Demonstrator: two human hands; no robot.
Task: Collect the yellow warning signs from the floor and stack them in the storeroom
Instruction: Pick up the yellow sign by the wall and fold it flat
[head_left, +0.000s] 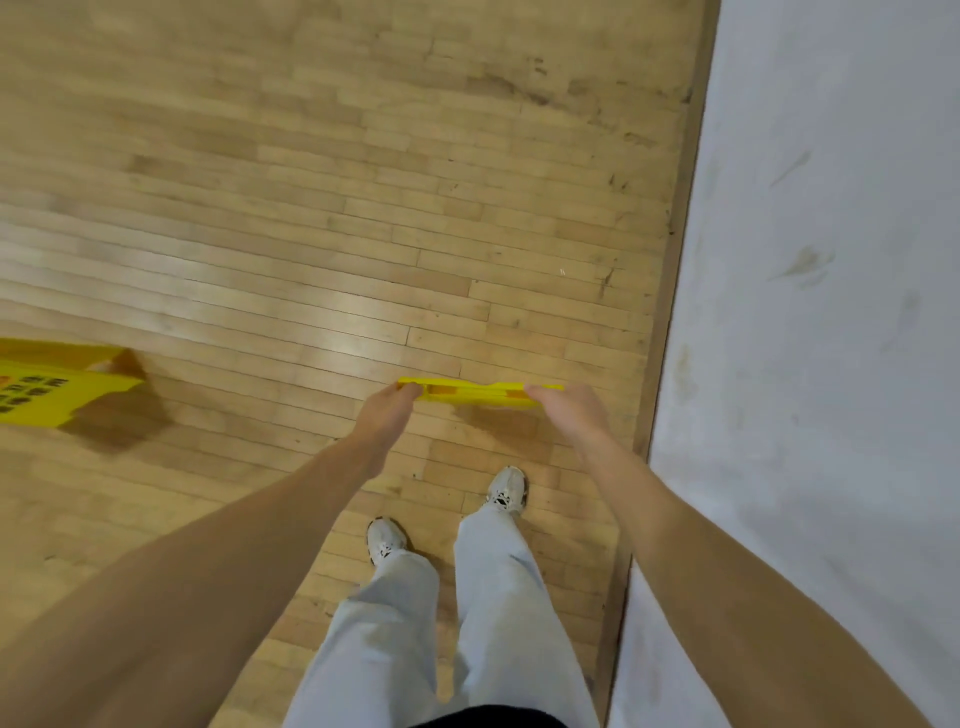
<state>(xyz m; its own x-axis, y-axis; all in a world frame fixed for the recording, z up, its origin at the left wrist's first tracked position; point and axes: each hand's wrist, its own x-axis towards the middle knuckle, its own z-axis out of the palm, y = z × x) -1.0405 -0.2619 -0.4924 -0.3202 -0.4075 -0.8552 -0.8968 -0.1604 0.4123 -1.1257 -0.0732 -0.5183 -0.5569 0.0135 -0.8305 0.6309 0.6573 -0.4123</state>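
A folded yellow warning sign (480, 393) is held edge-on above the wooden floor (311, 208), close to the pale wall (831, 260). Its end farther from the wall is gripped by the left hand (388, 410), and its end nearer the wall by the right hand (565, 408). The fingers of both hands are curled round the top edge, so neither hand is spread. The panels appear to be closed flat together, though only the thin edge is shown and this cannot be confirmed. A second yellow sign (57, 387) is seen well away from the wall, opened out on the floor and not yet collected.

The step in hand is judged to be the closing and lifting of the held sign. The panels should be squeezed fully shut before it is carried, so that nothing swings open. It could then be passed to the hand nearer the wall, freeing the other for the second sign. The lower edge should be held clear of the shoes (506, 486).
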